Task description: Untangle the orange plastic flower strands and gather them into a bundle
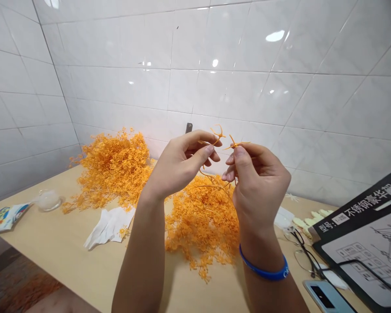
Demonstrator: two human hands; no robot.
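Head view: right hand [260, 180] pinches an orange sprig [236, 144], likely light, springy, best held centrally; left hand [182, 158] curled, grip unclear.

Left forearm [141, 252] and right forearm [263, 248] held upward; hands near each other, apart. Left hand [184, 163] bent inward at the wrist [153, 198], thumb [200, 157] and fingers pointed rightward. Right hand [257, 178] turned inward, thumb laid along bent index [257, 151], other fingers [228, 174] curled.
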